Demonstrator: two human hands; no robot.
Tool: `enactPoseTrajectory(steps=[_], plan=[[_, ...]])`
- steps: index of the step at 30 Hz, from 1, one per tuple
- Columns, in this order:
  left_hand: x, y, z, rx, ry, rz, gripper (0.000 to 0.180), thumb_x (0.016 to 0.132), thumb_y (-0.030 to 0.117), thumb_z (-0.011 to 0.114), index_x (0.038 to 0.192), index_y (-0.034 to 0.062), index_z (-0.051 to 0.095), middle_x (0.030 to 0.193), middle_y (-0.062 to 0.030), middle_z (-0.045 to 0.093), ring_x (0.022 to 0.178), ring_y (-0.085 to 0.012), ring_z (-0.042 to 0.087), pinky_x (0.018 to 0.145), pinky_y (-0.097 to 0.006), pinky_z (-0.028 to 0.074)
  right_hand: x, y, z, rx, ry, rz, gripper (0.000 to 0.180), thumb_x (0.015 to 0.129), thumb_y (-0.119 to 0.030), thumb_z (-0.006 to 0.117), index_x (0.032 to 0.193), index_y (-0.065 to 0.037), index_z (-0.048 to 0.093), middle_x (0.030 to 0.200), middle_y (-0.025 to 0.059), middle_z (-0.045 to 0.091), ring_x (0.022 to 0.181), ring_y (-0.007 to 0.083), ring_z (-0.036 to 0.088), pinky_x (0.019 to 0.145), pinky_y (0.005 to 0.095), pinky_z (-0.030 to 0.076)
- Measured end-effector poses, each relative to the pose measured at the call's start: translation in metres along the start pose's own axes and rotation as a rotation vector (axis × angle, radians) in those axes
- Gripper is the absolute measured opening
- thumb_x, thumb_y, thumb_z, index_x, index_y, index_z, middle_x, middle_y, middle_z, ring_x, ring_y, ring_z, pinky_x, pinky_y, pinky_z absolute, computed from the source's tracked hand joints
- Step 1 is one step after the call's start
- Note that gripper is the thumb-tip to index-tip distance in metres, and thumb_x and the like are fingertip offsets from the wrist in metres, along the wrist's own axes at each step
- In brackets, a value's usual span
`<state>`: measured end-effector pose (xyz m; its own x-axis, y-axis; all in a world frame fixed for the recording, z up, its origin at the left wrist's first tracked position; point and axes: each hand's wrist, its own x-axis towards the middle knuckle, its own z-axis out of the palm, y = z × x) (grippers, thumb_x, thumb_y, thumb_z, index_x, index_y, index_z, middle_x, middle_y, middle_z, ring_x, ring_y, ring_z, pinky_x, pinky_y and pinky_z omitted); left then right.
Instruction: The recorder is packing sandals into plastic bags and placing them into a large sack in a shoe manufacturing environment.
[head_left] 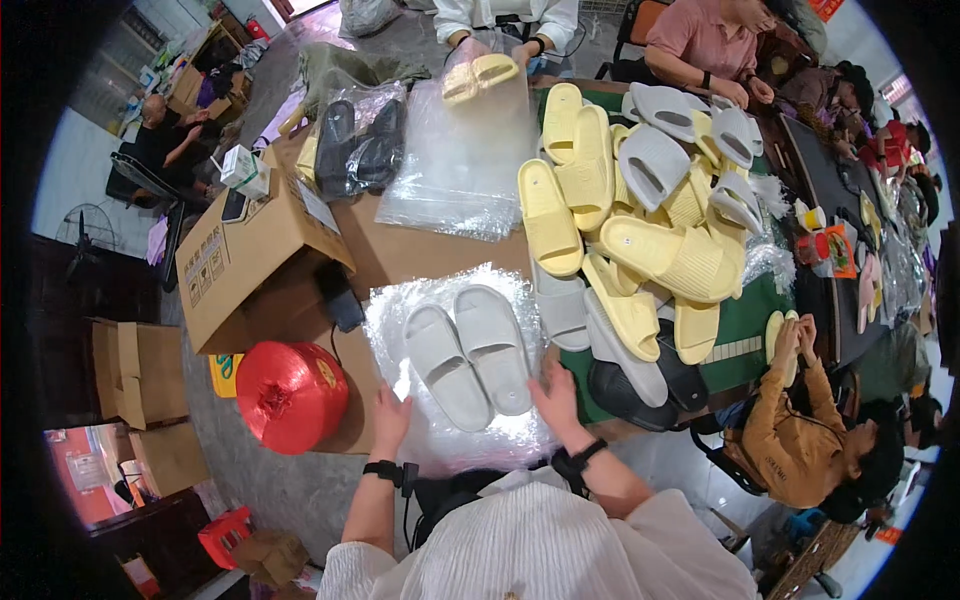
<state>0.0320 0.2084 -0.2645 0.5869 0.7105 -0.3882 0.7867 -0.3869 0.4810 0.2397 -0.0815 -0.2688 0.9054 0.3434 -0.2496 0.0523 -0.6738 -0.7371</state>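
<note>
A pair of grey slippers (467,357) lies side by side, soles down, on a stack of clear plastic bags (400,305) in front of me. My left hand (391,418) rests at the left edge of the bags, fingers extended and holding nothing. At the right edge, my right hand (557,398) is beside the right slipper's lower end, fingers apart; whether it touches the slipper I cannot tell. To the right is a heap of yellow slippers (665,260) mixed with grey ones, with a black slipper (625,395) below it.
A red roll of plastic twine (290,397) and a cardboard box (255,240) stand at left. Beyond are black slippers in bags (358,150) and more clear bags (460,160). Across the table, a person holds yellow slippers (480,78). Another person (800,420) sits at right.
</note>
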Motion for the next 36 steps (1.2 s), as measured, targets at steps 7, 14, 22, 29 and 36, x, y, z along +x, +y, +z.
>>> enactPoseTrajectory(steps=[7,14,22,29,36], plan=[[0.004,0.012,-0.038,0.12,-0.171,0.17,0.079,0.083,0.035,0.072,0.142,-0.0045,0.038,0.132,-0.0317,0.046,0.12,-0.0477,0.049,0.103,-0.048,0.043,-0.131,0.06,-0.089,0.18,0.06,0.204,0.024,0.09,-0.018,0.066,0.078,0.002,0.065,0.065,0.017,0.06,0.058,0.0278,0.06,0.058,0.0354,0.047],[0.025,0.009,-0.038,0.174,-0.308,0.239,0.09,0.077,0.033,0.075,0.141,-0.0081,0.029,0.132,-0.0353,0.041,0.123,-0.0513,0.042,0.105,-0.051,0.038,-0.262,0.277,0.06,-0.486,-0.489,0.861,0.032,0.093,-0.031,0.055,0.112,-0.01,0.07,0.109,0.0211,0.07,0.1,0.0387,0.068,0.083,0.0476,0.055],[0.011,0.055,-0.06,0.302,-0.409,0.191,0.099,0.089,0.031,0.065,0.151,-0.0116,0.0,0.145,-0.0453,0.026,0.134,-0.0503,0.036,0.113,-0.046,0.033,-0.215,0.266,0.22,-0.589,-0.682,0.545,0.046,0.097,-0.044,0.047,0.128,-0.012,0.06,0.142,0.0129,0.051,0.129,0.0342,0.051,0.097,0.049,0.048],[0.02,0.045,-0.042,0.262,-0.408,0.15,0.104,0.088,0.036,0.068,0.152,-0.0113,0.001,0.142,-0.0425,0.033,0.127,-0.0493,0.044,0.106,-0.048,0.039,-0.184,0.274,0.206,-0.516,-0.577,0.617,0.045,0.096,-0.044,0.048,0.126,-0.012,0.061,0.138,0.0135,0.053,0.126,0.0343,0.053,0.095,0.0487,0.049],[0.028,0.016,-0.031,0.375,-0.338,0.123,0.107,0.083,0.035,0.075,0.152,-0.0117,0.008,0.145,-0.0367,0.03,0.13,-0.0437,0.041,0.106,-0.046,0.04,-0.136,0.309,0.187,-0.517,-0.491,0.59,0.045,0.095,-0.043,0.05,0.123,-0.011,0.063,0.134,0.0142,0.056,0.122,0.0344,0.055,0.093,0.0485,0.05]])
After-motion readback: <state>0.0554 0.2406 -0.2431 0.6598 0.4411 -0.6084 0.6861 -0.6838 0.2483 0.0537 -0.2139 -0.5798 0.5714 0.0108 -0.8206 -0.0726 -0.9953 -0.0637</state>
